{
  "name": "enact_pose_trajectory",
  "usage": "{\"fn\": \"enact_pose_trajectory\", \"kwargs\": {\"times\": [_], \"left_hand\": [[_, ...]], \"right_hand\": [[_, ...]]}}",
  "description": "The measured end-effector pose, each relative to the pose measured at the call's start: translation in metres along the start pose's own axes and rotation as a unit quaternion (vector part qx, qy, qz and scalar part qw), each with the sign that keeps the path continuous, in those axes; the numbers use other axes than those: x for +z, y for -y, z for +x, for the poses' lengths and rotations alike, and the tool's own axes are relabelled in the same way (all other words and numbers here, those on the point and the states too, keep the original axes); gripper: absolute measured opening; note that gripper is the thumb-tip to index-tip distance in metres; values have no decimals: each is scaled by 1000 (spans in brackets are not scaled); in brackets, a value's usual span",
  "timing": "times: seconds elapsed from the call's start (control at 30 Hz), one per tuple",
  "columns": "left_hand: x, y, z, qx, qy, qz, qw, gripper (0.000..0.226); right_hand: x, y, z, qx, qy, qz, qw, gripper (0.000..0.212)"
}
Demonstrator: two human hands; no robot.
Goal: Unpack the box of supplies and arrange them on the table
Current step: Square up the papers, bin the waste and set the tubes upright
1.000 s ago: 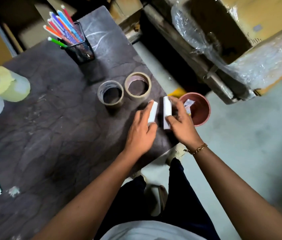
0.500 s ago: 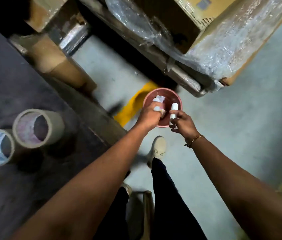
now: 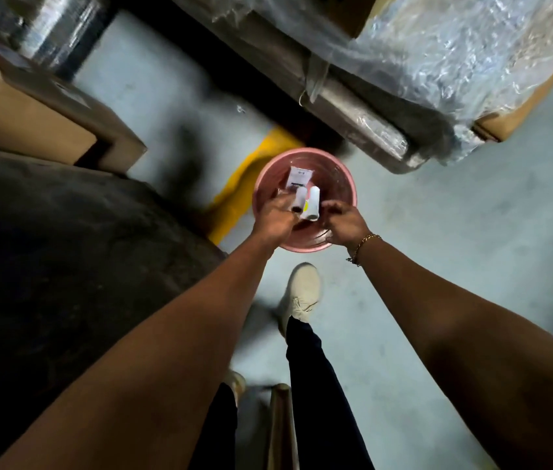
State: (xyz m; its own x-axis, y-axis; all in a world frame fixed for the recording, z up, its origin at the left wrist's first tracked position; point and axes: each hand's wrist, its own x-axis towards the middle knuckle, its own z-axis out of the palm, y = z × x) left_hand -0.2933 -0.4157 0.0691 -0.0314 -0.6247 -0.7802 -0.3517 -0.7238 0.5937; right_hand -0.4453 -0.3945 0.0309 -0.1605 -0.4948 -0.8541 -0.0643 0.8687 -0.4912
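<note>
White rolls (image 3: 313, 205) low over pink bowl (image 3: 339, 184), guessing bowl holds supplies; left hand (image 3: 273, 220) fingers wrap one, right hand (image 3: 346, 227) curled beside other, grip unclear.

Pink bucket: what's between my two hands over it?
Two white tubes, side by side, sit between the left hand and the right hand over the pink bucket; the head view shows it.

I see a glossy pink plastic bowl (image 3: 337, 183), two matt white paper rolls (image 3: 314, 202), crinkled shiny plastic film (image 3: 455, 62) over matt cardboard (image 3: 512, 118), a rough dull dark table (image 3: 64, 252), a smooth painted floor (image 3: 455, 252), a gold metal bracelet (image 3: 366, 239) and a knit cloth shoe (image 3: 303, 290).
</note>
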Motion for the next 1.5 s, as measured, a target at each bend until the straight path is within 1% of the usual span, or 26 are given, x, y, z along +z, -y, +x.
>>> {"fn": "enact_pose_trajectory", "kwargs": {"times": [0.1, 0.17, 0.27, 0.3, 0.4, 0.43, 0.5, 0.6, 0.63, 0.7, 0.77, 0.87, 0.93, 1.0, 1.03, 1.1, 1.13, 1.2, 1.23, 1.3, 1.33, 1.4, 1.43, 1.5], "left_hand": [[-9, -2, -11, -4, -13, 20, 1000, 45], [-18, -8, -18, -10, -7, 67, 998, 39], [-38, -31, -39, -26, -5, 118, 993, 48], [-45, -44, -51, -15, -2, 123, 992, 44], [-78, -89, -103, 48, -9, 139, 989, 13], [-91, -101, -122, 68, -19, 138, 988, 12], [-120, -116, -156, 99, -47, 117, 987, 20], [-177, -122, -220, 133, -96, 12, 986, 31], [-197, -119, -242, 158, -117, -15, 980, 32], [-233, -110, -292, 223, -157, -31, 962, 31], [-267, -93, -341, 296, -199, -27, 934, 27], [-317, -55, -389, 376, -283, 27, 882, 20], [-346, -25, -404, 388, -354, 82, 847, 18], [-368, 6, -408, 358, -421, 123, 824, 24], [-375, 22, -408, 332, -443, 130, 823, 31], [-383, 46, -404, 269, -456, 127, 839, 51], [-384, 56, -402, 246, -446, 127, 851, 61], [-381, 68, -400, 232, -411, 139, 871, 78], [-379, 72, -399, 232, -397, 147, 876, 83], [-376, 74, -396, 236, -395, 158, 874, 87], [-375, 73, -393, 240, -405, 161, 868, 87], [-373, 67, -389, 259, -419, 149, 857, 86], [-371, 61, -387, 273, -412, 133, 859, 86], [-360, 42, -384, 292, -380, 101, 872, 88]], "right_hand": [[0, -6, -10, -3, -10, -6, 1000, 40], [2, 6, -34, -4, -15, 9, 1000, 36], [14, 38, -79, -22, -2, 48, 999, 27], [20, 52, -96, -32, 4, 61, 998, 24], [45, 94, -158, -99, 39, 70, 992, 18], [56, 108, -180, -126, 53, 66, 988, 19], [80, 132, -226, -179, 70, 49, 980, 25], [124, 159, -299, -253, 123, 63, 958, 31], [140, 165, -320, -272, 140, 66, 950, 33], [167, 172, -362, -315, 152, 43, 936, 31], [194, 174, -395, -377, 143, -12, 915, 27], [231, 168, -426, -464, 125, -134, 867, 34], [251, 165, -440, -500, 98, -227, 830, 48], [266, 161, -449, -526, 85, -299, 792, 66], [272, 159, -449, -535, 78, -327, 775, 75], [281, 155, -447, -547, 57, -378, 744, 88], [285, 153, -445, -548, 47, -403, 731, 93], [290, 152, -441, -542, 36, -437, 717, 99], [292, 151, -440, -539, 32, -445, 714, 99], [292, 150, -438, -539, 25, -439, 719, 96], [291, 150, -437, -537, 23, -423, 730, 94], [282, 152, -437, -524, 25, -370, 767, 91], [275, 155, -436, -517, 23, -345, 783, 89], [252, 160, -432, -510, 14, -312, 802, 87]]}}
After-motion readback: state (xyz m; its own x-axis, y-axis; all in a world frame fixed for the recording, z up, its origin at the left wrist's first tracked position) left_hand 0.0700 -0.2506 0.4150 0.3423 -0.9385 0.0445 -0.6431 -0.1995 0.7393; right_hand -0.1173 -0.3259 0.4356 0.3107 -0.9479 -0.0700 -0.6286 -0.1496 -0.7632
